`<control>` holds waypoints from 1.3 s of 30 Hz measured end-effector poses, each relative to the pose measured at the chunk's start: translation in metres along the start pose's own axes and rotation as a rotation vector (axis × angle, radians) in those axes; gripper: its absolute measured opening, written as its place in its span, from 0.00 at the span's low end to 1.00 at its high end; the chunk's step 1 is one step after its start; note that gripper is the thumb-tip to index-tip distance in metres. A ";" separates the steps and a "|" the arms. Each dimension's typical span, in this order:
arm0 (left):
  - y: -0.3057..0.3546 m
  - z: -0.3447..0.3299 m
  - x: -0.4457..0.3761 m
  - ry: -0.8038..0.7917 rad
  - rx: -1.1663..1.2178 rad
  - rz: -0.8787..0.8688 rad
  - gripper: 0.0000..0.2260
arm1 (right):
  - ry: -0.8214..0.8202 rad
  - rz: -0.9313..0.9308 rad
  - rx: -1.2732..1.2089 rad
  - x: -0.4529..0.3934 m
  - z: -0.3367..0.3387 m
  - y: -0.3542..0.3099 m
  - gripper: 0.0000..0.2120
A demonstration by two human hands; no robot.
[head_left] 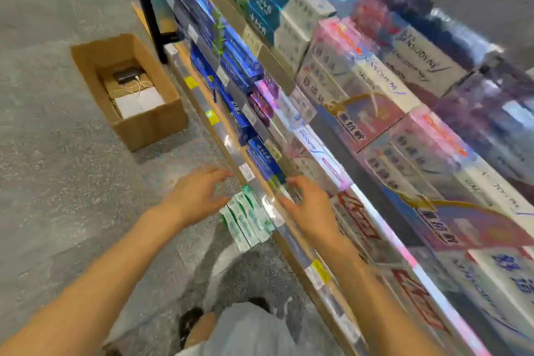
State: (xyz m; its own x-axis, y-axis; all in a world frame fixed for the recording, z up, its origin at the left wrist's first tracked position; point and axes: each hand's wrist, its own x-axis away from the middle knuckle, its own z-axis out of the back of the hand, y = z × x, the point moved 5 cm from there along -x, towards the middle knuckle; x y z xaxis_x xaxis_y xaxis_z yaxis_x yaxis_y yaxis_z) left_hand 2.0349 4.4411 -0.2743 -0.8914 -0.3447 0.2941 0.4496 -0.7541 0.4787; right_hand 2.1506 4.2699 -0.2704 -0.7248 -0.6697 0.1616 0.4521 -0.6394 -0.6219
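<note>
Done: green boxes (245, 220) apparently shelved, lower centre.
Remaining: to be aligned.
Fingers: left hand (196, 196), right hand (309, 208) spread wide, nothing held.

One cardboard box (150, 128), perhaps four green cartons (245, 218).

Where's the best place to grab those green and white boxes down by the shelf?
Probably a grip across the long sides of the green and white boxes, near mid-length: they are long, slim and packed side by side. Come from above on the open floor side, where the left hand hovers open; the shelf rail crowds their other side.
</note>
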 end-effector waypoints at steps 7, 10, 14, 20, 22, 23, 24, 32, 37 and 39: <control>-0.080 -0.259 -0.145 -0.380 -0.672 -0.346 0.37 | -0.138 -0.210 0.175 -0.056 -0.239 0.205 0.26; -0.107 -0.334 -0.193 -0.418 -0.791 -0.386 0.44 | -0.142 -0.198 0.318 -0.072 -0.309 0.263 0.29; -0.135 -0.396 -0.240 -0.383 -0.860 -0.400 0.50 | -0.087 -0.130 0.385 -0.095 -0.374 0.315 0.32; -0.165 -0.443 -0.269 -0.215 -0.848 -0.540 0.52 | -0.076 -0.047 0.575 -0.099 -0.414 0.341 0.33; -0.172 -0.449 -0.270 -0.145 -0.847 -0.585 0.56 | -0.052 -0.039 0.557 -0.093 -0.419 0.344 0.38; -0.175 -0.451 -0.269 -0.111 -0.839 -0.612 0.59 | -0.031 -0.023 0.561 -0.091 -0.422 0.344 0.41; -0.180 -0.453 -0.268 -0.105 -0.823 -0.599 0.63 | -0.014 -0.009 0.569 -0.088 -0.425 0.345 0.45; -0.207 -0.466 -0.263 -0.085 -0.798 -0.591 0.54 | 0.009 -0.022 0.577 -0.087 -0.437 0.349 0.45; -0.201 -0.468 -0.264 -0.128 -0.862 -0.533 0.46 | -0.056 -0.196 0.521 -0.105 -0.423 0.329 0.47; -0.191 -0.464 -0.265 -0.142 -0.919 -0.490 0.41 | -0.080 -0.254 0.500 -0.109 -0.425 0.324 0.46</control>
State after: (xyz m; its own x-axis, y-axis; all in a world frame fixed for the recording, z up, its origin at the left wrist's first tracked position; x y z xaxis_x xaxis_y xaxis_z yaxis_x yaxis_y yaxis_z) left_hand 2.1588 4.4170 -0.8274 -0.9226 0.1366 0.3609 -0.2276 -0.9479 -0.2228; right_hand 2.1552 4.2958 -0.8149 -0.8101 -0.4857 0.3285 0.4741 -0.8722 -0.1204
